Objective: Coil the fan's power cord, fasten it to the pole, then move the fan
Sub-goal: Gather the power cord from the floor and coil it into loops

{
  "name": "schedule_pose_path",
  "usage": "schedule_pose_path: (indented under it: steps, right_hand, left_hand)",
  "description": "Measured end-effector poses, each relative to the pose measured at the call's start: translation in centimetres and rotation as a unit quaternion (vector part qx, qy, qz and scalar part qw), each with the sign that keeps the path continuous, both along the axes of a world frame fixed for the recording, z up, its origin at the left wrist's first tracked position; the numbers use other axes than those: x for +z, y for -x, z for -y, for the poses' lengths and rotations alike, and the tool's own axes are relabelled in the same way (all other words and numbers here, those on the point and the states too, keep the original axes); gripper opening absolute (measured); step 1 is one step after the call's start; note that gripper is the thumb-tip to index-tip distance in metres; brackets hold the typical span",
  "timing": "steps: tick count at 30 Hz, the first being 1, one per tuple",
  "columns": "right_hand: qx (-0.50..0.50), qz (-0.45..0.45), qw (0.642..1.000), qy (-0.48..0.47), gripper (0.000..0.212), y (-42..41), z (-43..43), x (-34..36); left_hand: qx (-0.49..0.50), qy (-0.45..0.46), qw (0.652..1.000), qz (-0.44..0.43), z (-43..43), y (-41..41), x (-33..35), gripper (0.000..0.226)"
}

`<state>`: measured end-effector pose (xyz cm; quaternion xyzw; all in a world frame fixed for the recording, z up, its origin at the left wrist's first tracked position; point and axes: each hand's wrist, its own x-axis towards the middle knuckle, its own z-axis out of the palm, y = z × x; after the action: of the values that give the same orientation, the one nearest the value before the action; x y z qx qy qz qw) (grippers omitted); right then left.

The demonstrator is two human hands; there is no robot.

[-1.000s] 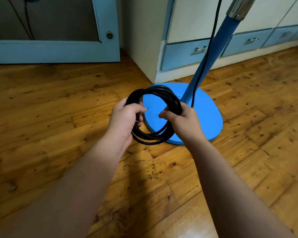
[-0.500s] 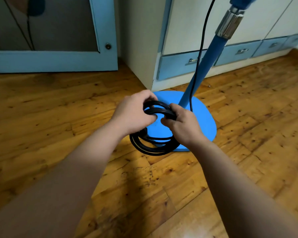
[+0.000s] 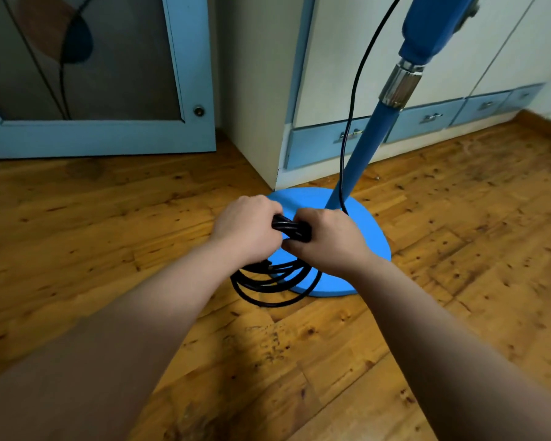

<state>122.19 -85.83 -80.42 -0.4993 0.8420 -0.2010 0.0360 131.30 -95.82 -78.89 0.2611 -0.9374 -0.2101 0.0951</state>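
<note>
Coiled black cord [image 3: 275, 283] hangs over the blue fan base [image 3: 368, 237].

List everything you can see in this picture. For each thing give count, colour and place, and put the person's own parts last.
cord: one, black, coiled in front of the base, one strand running up beside the pole
base: one, blue, on the floor
pole: one, blue, rising from the base
collar: one, silver, high on the pole
floor: one, brown wood
door: one, blue frame, upper left
cupboard: one, cream, behind the fan
drawers: at least three, blue, along the cupboard's foot
left hand: one, grips the cord
right hand: one, grips the cord
</note>
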Motion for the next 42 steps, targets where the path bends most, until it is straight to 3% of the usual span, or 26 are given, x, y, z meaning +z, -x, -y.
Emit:
schedule_pose_path:
  steps: [9, 13, 19, 25, 31, 34, 38, 42]
  right_hand:
    - [0.007, 0.107, 0.993, 0.057, 0.024, 1.2, -0.4, 1.6]
    - [0.024, 0.128, 0.988, 0.08, 0.033, 1.9, -0.9, 2.0]
    - [0.031, 0.073, 0.995, 0.056, 0.082, 3.3, -1.8, 1.8]
    - [0.033, 0.108, 0.99, 0.089, 0.098, 3.6, -1.6, 2.2]
    - [0.011, 0.263, 0.937, 0.23, 0.04, 2.7, 1.0, 2.8]
    - [-0.007, 0.281, 0.923, 0.263, 0.022, 2.7, 1.6, 2.9]
    - [-0.063, 0.24, 0.923, 0.294, 0.016, 2.4, 2.3, 1.6]
    - [-0.087, 0.194, 0.933, 0.291, 0.006, 2.4, 2.5, 0.5]
  left_hand:
    - [0.057, -0.147, 0.971, -0.178, 1.1, -1.1, -0.2, 0.03]
    - [0.08, -0.18, 0.957, -0.213, 1.2, -0.8, -0.1, 0.029]
    - [0.088, -0.224, 0.935, -0.261, 2.1, -0.7, 0.2, 0.027]
    - [0.153, -0.308, 0.869, -0.357, 2.8, -0.3, 0.7, 0.025]
    - [0.205, -0.419, 0.765, -0.444, 2.1, 0.9, 1.0, 0.029]
    - [0.21, -0.457, 0.733, -0.459, 1.7, 1.1, 0.7, 0.026]
    - [0.205, -0.494, 0.727, -0.431, 1.5, 1.2, -0.3, 0.024]
    - [0.188, -0.496, 0.758, -0.379, 1.8, 1.1, -0.7, 0.02]
